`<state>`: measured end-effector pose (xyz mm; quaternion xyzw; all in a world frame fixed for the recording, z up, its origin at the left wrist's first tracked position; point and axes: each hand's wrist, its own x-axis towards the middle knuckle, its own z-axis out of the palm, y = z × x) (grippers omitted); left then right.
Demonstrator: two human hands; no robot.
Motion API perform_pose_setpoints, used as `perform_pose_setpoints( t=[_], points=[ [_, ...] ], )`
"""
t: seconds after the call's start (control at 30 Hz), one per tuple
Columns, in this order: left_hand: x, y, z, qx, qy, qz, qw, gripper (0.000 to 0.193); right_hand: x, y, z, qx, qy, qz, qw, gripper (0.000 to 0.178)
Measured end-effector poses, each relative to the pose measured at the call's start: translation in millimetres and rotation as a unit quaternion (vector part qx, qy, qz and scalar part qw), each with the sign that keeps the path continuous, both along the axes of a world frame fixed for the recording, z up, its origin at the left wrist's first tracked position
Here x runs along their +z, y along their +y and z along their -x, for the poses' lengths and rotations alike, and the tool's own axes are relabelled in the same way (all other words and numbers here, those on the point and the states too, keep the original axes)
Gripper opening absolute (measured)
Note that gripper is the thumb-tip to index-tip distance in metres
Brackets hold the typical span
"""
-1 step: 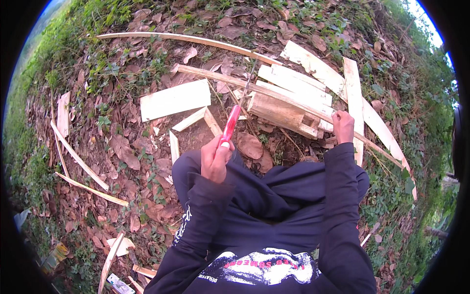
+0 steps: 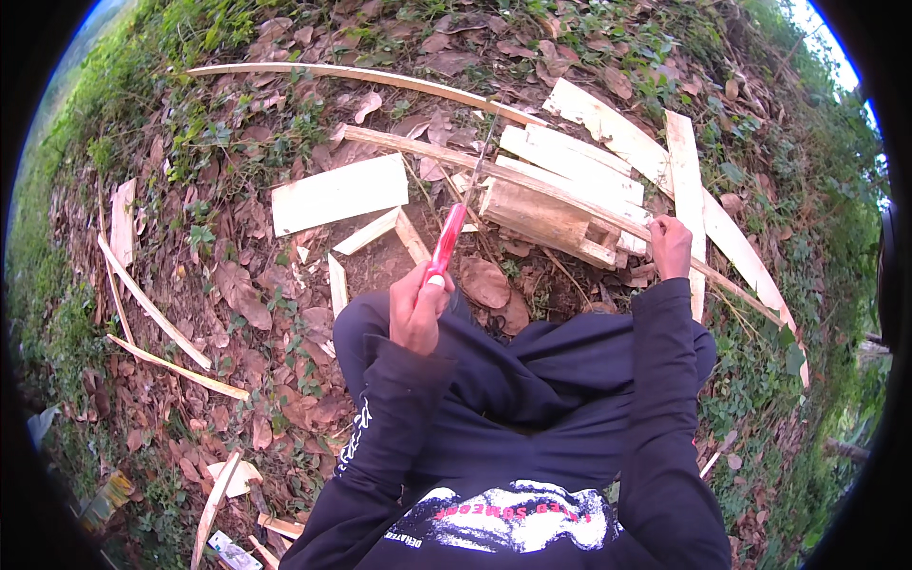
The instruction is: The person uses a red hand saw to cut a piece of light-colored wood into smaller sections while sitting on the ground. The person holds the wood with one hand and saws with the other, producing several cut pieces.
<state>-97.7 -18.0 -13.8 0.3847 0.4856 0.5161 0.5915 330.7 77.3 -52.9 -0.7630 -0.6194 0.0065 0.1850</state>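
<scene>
My left hand is closed around the red handle of a hand saw. Its thin blade, seen nearly edge-on, points away from me and crosses a long wooden strip. Farther right, my right hand grips that same strip, fingers curled over it. Under the strip lies a wooden block, with pale boards stacked against its far side. Whether the blade's teeth have cut into the strip is too small to tell.
A flat rectangular board and short offcuts lie left of the saw. Beyond it is another long strip. Long planks cross at the right. Thin strips rest on leaf-covered ground at the left. My crossed legs are close below.
My right hand has shifted very slightly to the right along the strip. The left hand and saw look almost unmoved.
</scene>
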Motion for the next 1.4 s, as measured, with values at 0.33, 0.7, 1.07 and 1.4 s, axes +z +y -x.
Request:
perform_pose_setpoints(
  t=[0.33, 0.7, 1.07, 1.4],
  points=[
    [-6, 5, -9, 0.006, -0.016, -0.003, 1.000, 0.020, 4, -5, -9, 0.028, 0.074, 0.066, 0.995, 0.026],
    [6, 13, -30, -0.001, 0.039, -0.010, 0.999, 0.026, -10, 84, 122, 0.148, 0.152, -0.031, 0.977, 0.033],
    [-7, 34, -48, 0.013, 0.018, 0.010, 1.000, 0.027, -42, 154, 176, 0.042, 0.102, 0.263, 0.958, 0.070],
    [-12, 38, -59, 0.029, -0.010, 0.007, 1.000, 0.021, -49, 157, 165, 0.053, 0.134, 0.208, 0.967, 0.060]
  ],
)
